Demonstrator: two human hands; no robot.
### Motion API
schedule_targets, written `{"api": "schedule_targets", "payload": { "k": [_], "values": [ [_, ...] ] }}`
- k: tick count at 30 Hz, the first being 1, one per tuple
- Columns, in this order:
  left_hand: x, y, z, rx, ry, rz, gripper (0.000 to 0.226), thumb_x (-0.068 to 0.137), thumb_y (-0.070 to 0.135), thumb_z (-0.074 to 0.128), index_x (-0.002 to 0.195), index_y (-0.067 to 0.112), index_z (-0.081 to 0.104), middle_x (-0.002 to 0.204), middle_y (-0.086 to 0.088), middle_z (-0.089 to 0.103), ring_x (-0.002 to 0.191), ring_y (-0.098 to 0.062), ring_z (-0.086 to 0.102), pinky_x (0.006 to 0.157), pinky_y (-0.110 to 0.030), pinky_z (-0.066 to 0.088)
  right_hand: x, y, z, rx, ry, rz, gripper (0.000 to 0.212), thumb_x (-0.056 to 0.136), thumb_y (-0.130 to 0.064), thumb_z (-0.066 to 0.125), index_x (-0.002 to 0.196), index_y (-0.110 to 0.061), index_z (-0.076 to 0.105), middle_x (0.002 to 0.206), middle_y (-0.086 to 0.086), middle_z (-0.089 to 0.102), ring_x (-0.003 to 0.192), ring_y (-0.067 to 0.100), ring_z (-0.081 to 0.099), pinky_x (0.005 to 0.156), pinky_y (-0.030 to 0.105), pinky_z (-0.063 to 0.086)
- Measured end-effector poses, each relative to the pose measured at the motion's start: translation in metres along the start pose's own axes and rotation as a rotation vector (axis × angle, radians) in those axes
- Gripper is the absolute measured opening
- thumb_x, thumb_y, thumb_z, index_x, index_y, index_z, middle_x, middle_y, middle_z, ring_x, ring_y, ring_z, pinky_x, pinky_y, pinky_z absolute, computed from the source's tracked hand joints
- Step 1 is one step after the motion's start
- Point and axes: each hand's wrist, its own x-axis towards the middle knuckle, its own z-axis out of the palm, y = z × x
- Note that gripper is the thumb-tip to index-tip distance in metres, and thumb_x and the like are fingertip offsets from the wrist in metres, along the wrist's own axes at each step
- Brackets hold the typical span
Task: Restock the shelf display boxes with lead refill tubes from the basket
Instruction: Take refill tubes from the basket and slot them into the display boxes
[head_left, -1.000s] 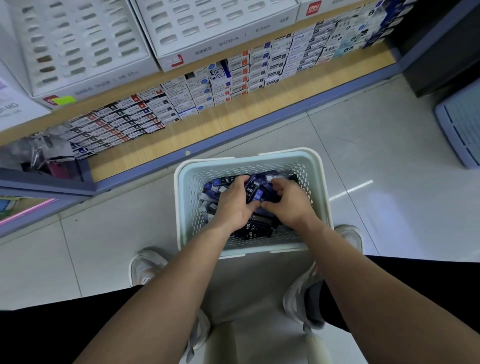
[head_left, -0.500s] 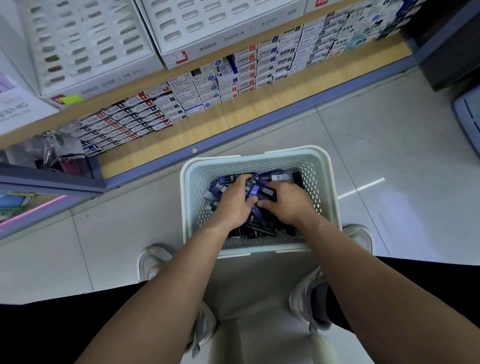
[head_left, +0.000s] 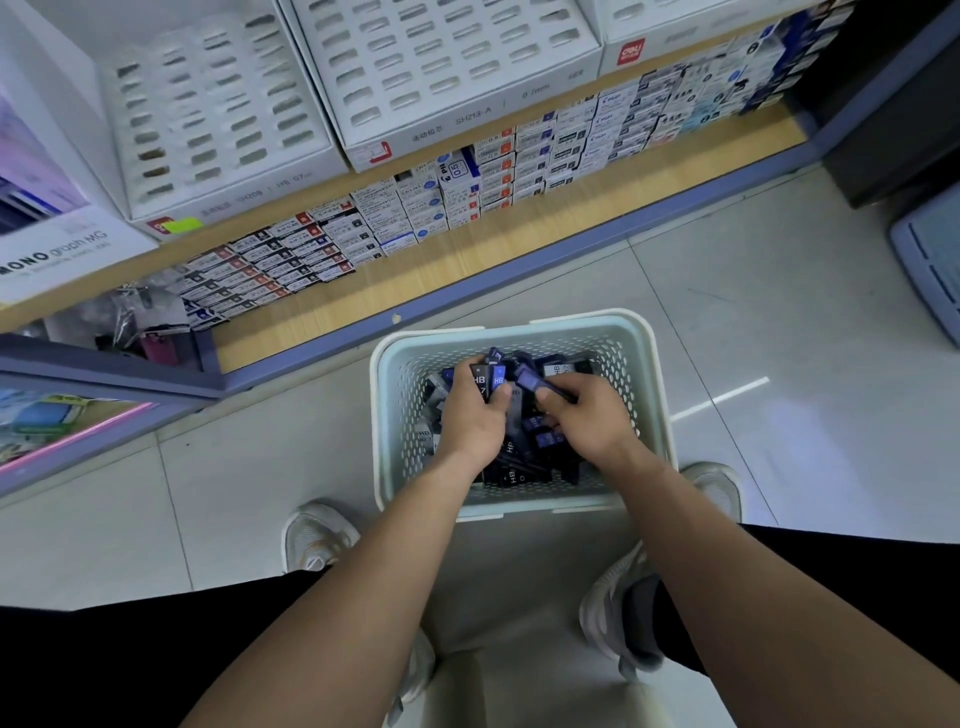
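crouched over a pale perforated basket (head_left: 519, 506) on the tiled floor (head_left: 779, 291), both hands down inside it. in the left hand (head_left: 475, 415), fingers curled round a small bundle of lead refill tubes (head_left: 485, 376), hb labels facing up. in the right hand (head_left: 587, 415), just beside the left-hand fingers, a pinch of thumb and fingers on one blue-capped tube (head_left: 530, 379), tilted, cap toward the left-hand bundle. under and around both sets of fingers, a loose heap (head_left: 524, 462) of more dark tubes across the basket bottom. well beyond the fingertips, on the wooden shelf (head_left: 467, 260), rows of small stacked cartons (head_left: 457, 202); farther still from the fingers, above those, white display boxes (head_left: 218, 119) with slotted faces, some slots dark, many pale. back behind the wrists, either side of the basket, pale shoes (head_left: 317, 535).
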Motion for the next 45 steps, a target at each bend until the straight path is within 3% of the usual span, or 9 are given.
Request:
{"api": "schedule_targets", "payload": {
  "k": [6,10,13,21,24,27,31,35,45],
  "values": [
    [-0.007,-0.003,0.009,-0.220,-0.044,-0.115,0.031,0.099,0.030,0.061,0.124,0.015,0.051,0.114,-0.004,0.067,0.108,-0.024,0.064,0.097,-0.040,0.051,-0.003,-0.003,0.010,0.167,0.033,0.072,0.022,0.094,-0.020,0.068,0.113,-0.011,0.067,0.104,0.006,0.072,0.092,0.016,0.067,0.080,0.033,0.055],
    [-0.005,-0.002,0.012,-0.313,-0.069,-0.100,0.030,0.095,0.030,0.067,0.117,0.014,0.055,0.108,-0.004,0.070,0.105,-0.020,0.067,0.095,-0.036,0.052,-0.007,-0.008,0.019,0.298,-0.009,0.091,0.006,0.094,-0.011,0.067,0.099,-0.009,0.064,0.083,0.002,0.070,0.068,0.008,0.067,0.067,0.029,0.057],
    [0.000,-0.002,0.002,-0.267,-0.059,-0.092,0.027,0.093,0.028,0.070,0.114,0.014,0.059,0.106,-0.003,0.071,0.102,-0.021,0.067,0.091,-0.035,0.053,-0.006,-0.007,0.016,0.334,-0.106,0.068,0.010,0.091,-0.006,0.070,0.100,-0.010,0.072,0.083,-0.001,0.070,0.075,0.009,0.067,0.073,0.029,0.059],
    [0.009,-0.004,-0.026,0.024,-0.050,0.001,0.037,0.093,0.025,0.069,0.123,0.018,0.048,0.097,0.010,0.062,0.092,-0.012,0.061,0.082,-0.026,0.042,0.030,-0.007,0.013,-0.333,-0.036,0.048,0.029,0.091,-0.034,0.070,0.111,-0.012,0.069,0.093,-0.001,0.075,0.083,0.010,0.066,0.078,0.022,0.047],
    [0.009,-0.006,-0.026,0.059,-0.035,0.008,0.042,0.093,0.022,0.070,0.129,0.016,0.048,0.103,0.006,0.063,0.096,-0.015,0.063,0.087,-0.028,0.045,0.032,-0.005,0.030,-0.450,-0.061,0.110,0.061,0.077,-0.046,0.082,0.125,-0.014,0.062,0.103,0.003,0.073,0.094,0.019,0.068,0.086,0.033,0.054],
    [0.008,-0.010,-0.030,0.063,-0.036,-0.003,0.039,0.095,0.022,0.067,0.127,0.017,0.047,0.103,0.005,0.064,0.096,-0.016,0.063,0.086,-0.030,0.047,0.033,-0.003,0.034,-0.472,-0.058,0.084,0.062,0.077,-0.046,0.082,0.129,-0.019,0.061,0.113,-0.001,0.071,0.102,0.020,0.066,0.084,0.031,0.051],
    [0.007,-0.006,-0.035,0.063,-0.068,-0.017,0.030,0.096,0.025,0.065,0.122,0.019,0.049,0.110,0.003,0.065,0.100,-0.017,0.063,0.084,-0.030,0.045,0.029,0.000,0.027,-0.386,-0.087,-0.014,0.023,0.083,-0.036,0.079,0.100,-0.021,0.072,0.089,-0.003,0.073,0.083,0.018,0.066,0.072,0.029,0.047],
    [-0.005,0.012,-0.044,0.023,-0.094,-0.004,0.032,0.094,0.027,0.068,0.121,0.017,0.053,0.107,0.001,0.068,0.097,-0.017,0.065,0.080,-0.029,0.050,0.015,-0.015,0.013,-0.214,-0.094,-0.022,0.020,0.089,-0.038,0.073,0.080,-0.020,0.068,0.066,-0.002,0.070,0.057,0.012,0.064,0.058,0.026,0.048],
    [-0.076,0.115,-0.114,0.013,-0.090,0.243,0.022,0.093,0.031,0.070,0.106,0.025,0.054,0.097,0.004,0.066,0.088,-0.017,0.067,0.078,-0.031,0.054,-0.061,-0.149,-0.043,0.314,-0.218,-0.176,0.012,0.101,-0.009,0.057,0.112,-0.007,0.059,0.088,0.012,0.076,0.073,0.026,0.073,0.067,0.036,0.060]
  ]
}}
